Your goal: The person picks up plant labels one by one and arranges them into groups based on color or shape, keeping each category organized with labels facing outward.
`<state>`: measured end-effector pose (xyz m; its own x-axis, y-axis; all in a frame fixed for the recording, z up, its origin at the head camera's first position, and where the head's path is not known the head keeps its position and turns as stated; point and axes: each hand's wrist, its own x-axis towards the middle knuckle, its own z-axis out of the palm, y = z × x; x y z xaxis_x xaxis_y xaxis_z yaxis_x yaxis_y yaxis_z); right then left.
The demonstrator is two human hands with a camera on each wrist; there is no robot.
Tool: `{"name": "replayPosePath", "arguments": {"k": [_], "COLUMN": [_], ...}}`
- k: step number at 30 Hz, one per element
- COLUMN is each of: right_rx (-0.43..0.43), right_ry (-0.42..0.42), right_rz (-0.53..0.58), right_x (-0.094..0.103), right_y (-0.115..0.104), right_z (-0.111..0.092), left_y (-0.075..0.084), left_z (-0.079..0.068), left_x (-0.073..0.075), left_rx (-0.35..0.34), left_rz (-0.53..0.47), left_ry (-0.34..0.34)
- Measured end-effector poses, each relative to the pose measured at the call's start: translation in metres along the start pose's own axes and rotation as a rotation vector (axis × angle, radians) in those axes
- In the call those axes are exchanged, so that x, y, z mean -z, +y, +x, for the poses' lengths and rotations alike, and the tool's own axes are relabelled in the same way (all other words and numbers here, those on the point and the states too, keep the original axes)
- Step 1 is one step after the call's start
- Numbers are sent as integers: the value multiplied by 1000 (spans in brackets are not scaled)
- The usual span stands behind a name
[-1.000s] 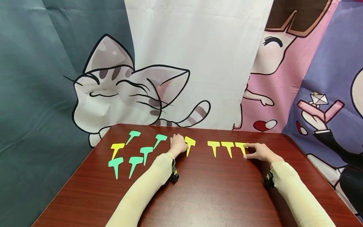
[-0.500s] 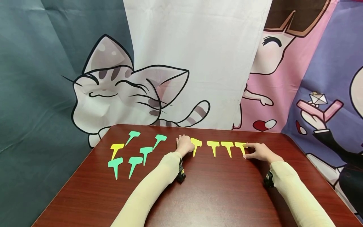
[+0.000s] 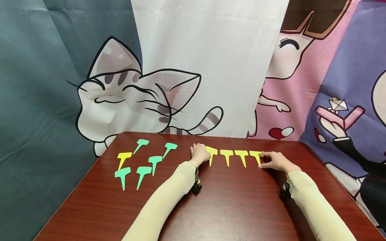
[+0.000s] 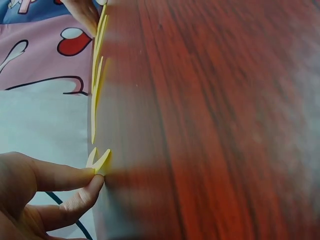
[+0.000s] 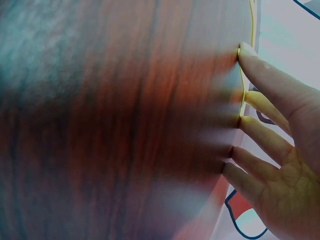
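Observation:
With thumb and finger, my left hand [image 3: 200, 154] pinches a yellow T-shaped plant label [image 3: 212, 151] by its left side; in the left wrist view the label [image 4: 102, 163] is tilted up from the table. To its right lie two more yellow labels, one plant label [image 3: 227, 154] beside another plant label [image 3: 241, 154], stems toward me. At the right end of this row, my right hand [image 3: 277, 161] rests with spread, fairly straight fingers at the edge of a yellow label [image 3: 255, 154]. The right wrist view shows its fingertips [image 5: 245, 122] down at the tabletop along that label.
Several green plant labels [image 3: 155, 160] lie scattered on the left of the brown wooden table [image 3: 235, 207], with one yellow label [image 3: 124, 157] among them. A printed cloth backdrop [image 3: 211, 67] hangs right behind the table's far edge.
My left hand has slid rightward with its yellow label, closing the gap to the row of yellow labels. The right hand stays in place.

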<state>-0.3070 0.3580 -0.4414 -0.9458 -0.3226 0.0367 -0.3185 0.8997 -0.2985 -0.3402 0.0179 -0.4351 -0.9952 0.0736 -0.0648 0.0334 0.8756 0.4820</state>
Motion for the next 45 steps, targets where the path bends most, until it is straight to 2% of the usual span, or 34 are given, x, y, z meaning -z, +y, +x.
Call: {"name": "replayPosePath", "arguments": {"k": [22,28,37,45], "right_rx": [6,1,-4,-8], "right_ry": [5,5,2,-8], "right_rz": [-3,2,5,8], "right_x": [2,1,0,0], "right_y": [0,1,1,2], "right_z": [1,1,0,0], "left_y": [9,9,1,-20], "left_z": [3,4,-2,-10], "left_x": [-6,-8,-3,14], "left_rx": [18,18,-36,-107], "left_rz": [-7,30,41,70], "left_ry": [28,31,63,108]}}
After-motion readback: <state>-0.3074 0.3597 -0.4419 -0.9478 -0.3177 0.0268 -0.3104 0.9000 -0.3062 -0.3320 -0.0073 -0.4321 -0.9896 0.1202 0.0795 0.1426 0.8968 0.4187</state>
